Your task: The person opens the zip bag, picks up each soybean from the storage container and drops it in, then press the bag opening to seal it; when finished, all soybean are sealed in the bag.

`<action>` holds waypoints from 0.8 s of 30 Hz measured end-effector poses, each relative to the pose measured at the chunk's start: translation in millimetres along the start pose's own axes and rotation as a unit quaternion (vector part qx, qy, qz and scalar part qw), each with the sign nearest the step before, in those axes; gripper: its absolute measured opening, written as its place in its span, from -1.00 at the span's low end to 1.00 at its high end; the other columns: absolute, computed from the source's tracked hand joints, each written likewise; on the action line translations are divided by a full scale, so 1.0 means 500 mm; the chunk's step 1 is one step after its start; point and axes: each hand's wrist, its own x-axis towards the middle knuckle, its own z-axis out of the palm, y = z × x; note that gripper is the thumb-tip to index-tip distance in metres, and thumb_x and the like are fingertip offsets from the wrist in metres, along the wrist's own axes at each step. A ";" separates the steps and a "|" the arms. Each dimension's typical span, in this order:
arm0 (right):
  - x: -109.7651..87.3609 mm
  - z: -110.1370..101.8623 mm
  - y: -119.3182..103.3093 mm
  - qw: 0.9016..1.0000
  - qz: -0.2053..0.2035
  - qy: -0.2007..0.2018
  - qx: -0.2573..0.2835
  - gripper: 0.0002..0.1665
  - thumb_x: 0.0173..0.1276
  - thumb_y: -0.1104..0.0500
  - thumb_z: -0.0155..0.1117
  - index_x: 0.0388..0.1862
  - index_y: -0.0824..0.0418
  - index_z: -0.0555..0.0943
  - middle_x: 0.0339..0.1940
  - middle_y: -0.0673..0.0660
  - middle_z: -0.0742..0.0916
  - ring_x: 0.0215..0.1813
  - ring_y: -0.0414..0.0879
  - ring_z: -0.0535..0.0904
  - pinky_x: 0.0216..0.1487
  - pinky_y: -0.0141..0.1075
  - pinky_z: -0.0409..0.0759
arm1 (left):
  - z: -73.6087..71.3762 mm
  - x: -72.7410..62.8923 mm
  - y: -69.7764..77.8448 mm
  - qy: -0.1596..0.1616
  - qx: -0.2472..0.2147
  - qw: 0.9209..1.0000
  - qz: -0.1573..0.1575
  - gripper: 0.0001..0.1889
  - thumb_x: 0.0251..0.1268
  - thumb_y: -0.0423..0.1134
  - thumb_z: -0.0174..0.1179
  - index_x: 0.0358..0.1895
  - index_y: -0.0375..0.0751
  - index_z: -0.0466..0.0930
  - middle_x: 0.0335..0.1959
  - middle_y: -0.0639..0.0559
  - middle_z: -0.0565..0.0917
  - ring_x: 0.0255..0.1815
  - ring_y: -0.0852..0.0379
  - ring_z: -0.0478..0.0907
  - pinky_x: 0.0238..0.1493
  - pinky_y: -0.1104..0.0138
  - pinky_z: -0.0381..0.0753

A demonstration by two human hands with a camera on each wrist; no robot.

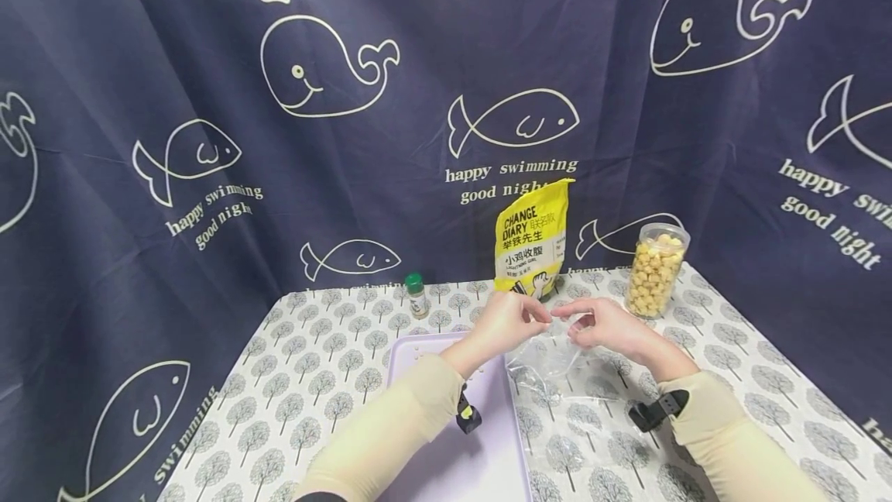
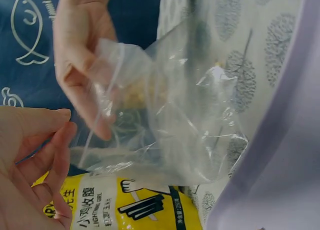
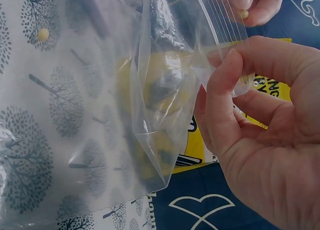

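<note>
My left hand [image 1: 510, 322] is over the bag's mouth. In the right wrist view its fingertips pinch a small pale-yellow bean [image 3: 244, 14]. My right hand [image 1: 616, 328] grips the edge of a clear zip bag [image 1: 550, 359] between thumb and fingers, close to the zip strip. The bag [image 2: 185, 120] hangs with its mouth apart in the left wrist view. Another bean [image 3: 43, 35] shows at the left of the right wrist view, overlapped by the clear plastic. A lavender tray [image 1: 495, 455] lies under my left forearm, with several small beans near its far end.
Behind my hands stands a yellow snack pouch [image 1: 533, 238]. A clear jar [image 1: 655, 269] of yellow puffed pieces is at the back right. Further left is a small green-capped bottle [image 1: 416, 294]. A dark blue printed curtain [image 1: 418, 161] hangs behind the tree-patterned tablecloth [image 1: 307, 393].
</note>
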 end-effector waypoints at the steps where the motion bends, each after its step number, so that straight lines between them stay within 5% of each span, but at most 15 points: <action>1: 0.001 0.000 -0.001 1.000 0.000 0.000 0.002 -0.35 0.13 0.46 0.30 0.27 0.53 0.51 0.00 0.30 0.63 -0.29 -0.10 0.58 -0.40 -0.36 0.55 | 0.005 0.001 0.000 0.000 0.012 1.000 0.004 -0.91 0.19 -0.24 0.48 -0.25 0.00 0.82 -0.49 0.33 0.67 -0.53 0.42 0.47 -0.49 0.54 0.47; 10: 0.002 -0.002 -0.003 1.000 0.001 0.003 -0.003 -0.33 0.10 0.46 0.30 0.27 0.52 0.52 0.03 0.27 0.63 -0.25 -0.08 0.59 -0.37 -0.34 0.58 | -0.005 0.005 -0.050 0.036 -0.039 0.999 -0.013 -0.88 0.29 -0.28 0.41 -0.14 -0.08 0.79 -0.21 0.18 0.77 -0.26 0.31 0.59 -0.20 0.45 0.57; 18: 0.004 -0.004 0.004 1.000 0.017 0.008 -0.008 -0.35 0.14 0.46 0.31 0.28 0.51 0.52 0.16 0.35 0.60 -0.22 -0.07 0.57 -0.34 -0.33 0.59 | -0.029 -0.016 -0.162 0.044 0.024 0.995 -0.087 -0.93 0.22 -0.28 0.42 -0.25 -0.06 0.77 -0.38 0.21 0.71 -0.39 0.30 0.58 -0.28 0.40 0.57; 24: 0.007 0.001 0.000 1.000 0.014 0.001 -0.004 -0.34 0.11 0.47 0.31 0.28 0.50 0.53 -0.05 0.27 0.64 -0.28 -0.10 0.55 -0.38 -0.35 0.56 | -0.025 -0.048 -0.218 -0.001 0.075 0.988 -0.132 -0.87 0.07 -0.29 0.51 -0.42 0.04 0.74 -0.49 0.27 0.67 -0.45 0.29 0.55 -0.33 0.37 0.55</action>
